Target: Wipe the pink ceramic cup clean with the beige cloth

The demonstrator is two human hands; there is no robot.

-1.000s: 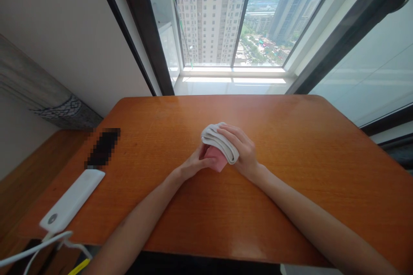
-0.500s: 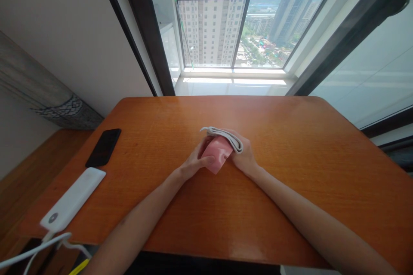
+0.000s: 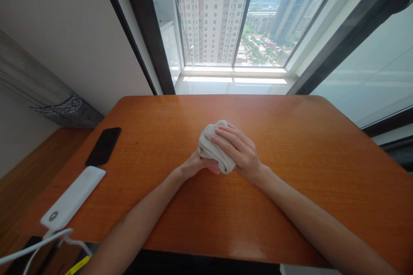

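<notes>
The left hand, partly hidden, curls round a pink object, its interior not visible, while the half-curled right hand grips a folded cloth covering most of it.

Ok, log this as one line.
left hand: holds pink object | right hand: holds pale cloth over it | phone, white device: on table

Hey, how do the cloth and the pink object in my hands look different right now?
The cloth is pale greyish white; the pink object is pink. The cloth is on top and mostly visible, while only a small part of the pink object shows beneath it. Your right hand lies over the cloth; your left hand is at the pink object. Both sit together between your hands.
</notes>
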